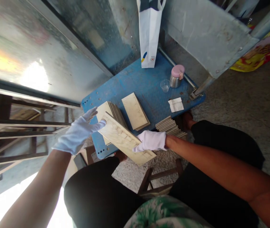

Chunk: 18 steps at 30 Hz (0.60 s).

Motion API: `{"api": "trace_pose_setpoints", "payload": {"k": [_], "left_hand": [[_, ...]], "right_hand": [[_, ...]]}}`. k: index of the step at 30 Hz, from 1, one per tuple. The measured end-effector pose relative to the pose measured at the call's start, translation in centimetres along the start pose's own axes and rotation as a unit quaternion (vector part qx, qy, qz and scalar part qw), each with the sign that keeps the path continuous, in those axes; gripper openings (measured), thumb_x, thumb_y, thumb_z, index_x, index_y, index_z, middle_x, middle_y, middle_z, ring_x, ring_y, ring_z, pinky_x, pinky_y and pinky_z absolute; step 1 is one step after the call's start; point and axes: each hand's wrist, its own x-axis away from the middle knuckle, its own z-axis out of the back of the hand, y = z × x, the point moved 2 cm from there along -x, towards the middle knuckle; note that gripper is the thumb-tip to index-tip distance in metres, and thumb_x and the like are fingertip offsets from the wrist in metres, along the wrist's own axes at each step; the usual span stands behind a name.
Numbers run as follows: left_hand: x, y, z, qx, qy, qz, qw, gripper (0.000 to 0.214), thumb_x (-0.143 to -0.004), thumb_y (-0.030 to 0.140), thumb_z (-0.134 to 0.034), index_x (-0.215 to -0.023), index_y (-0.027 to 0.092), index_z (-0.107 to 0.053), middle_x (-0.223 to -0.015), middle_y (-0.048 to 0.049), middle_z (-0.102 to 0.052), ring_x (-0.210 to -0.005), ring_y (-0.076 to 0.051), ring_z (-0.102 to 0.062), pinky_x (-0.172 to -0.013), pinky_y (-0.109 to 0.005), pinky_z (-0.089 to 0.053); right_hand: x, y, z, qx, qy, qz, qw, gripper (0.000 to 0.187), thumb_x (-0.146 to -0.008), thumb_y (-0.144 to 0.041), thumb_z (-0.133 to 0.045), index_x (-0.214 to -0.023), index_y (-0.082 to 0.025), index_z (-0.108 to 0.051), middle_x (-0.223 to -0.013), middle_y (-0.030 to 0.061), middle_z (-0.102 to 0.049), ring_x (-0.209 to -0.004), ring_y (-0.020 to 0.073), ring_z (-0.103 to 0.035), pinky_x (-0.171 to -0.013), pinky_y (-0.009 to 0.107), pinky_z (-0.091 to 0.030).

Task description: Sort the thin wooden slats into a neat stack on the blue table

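A long cream tile point(123, 136) with a faint marbled face is tilted in front of me, above the blue table's near edge. My right hand point(150, 141), in a white glove, is closed round its right end, thumb on the face. At the far left end, the thumb of my gloved left hand point(80, 128) touches the tile; its other fingers stretch out, apart from it. Behind the held tile stands a stack of similar tiles point(116, 112), partly hidden. A low pile of tiles point(135, 110) lies flat beside it, and a row of tiles on edge point(169, 126) sits at the right.
On the blue table point(127, 80) stand a white paper bag point(149, 38), a clear cup point(165, 85) and a steel flask with a pink lid point(176, 76). A folded white paper point(176, 104) lies nearby. Metal panels border the back; a wooden stool point(160, 174) is between my legs.
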Motion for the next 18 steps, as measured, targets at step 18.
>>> {"api": "trace_pose_setpoints", "payload": {"k": [18], "left_hand": [[5.1,-4.5,-6.0,-0.01,-0.311,0.084,0.947,0.033,-0.067,0.044,-0.072,-0.083,0.016,-0.074,-0.076,-0.0064,-0.073,-0.064,-0.02,-0.066,-0.064,-0.033,-0.055]], "right_hand": [[-0.7,0.0,1.8,0.248,-0.044,-0.077,0.965,0.057,-0.074,-0.059,-0.065,-0.096,-0.007,-0.073,-0.09,0.0156,-0.072,-0.076,0.0205,-0.064,-0.058,0.026,-0.037]]}}
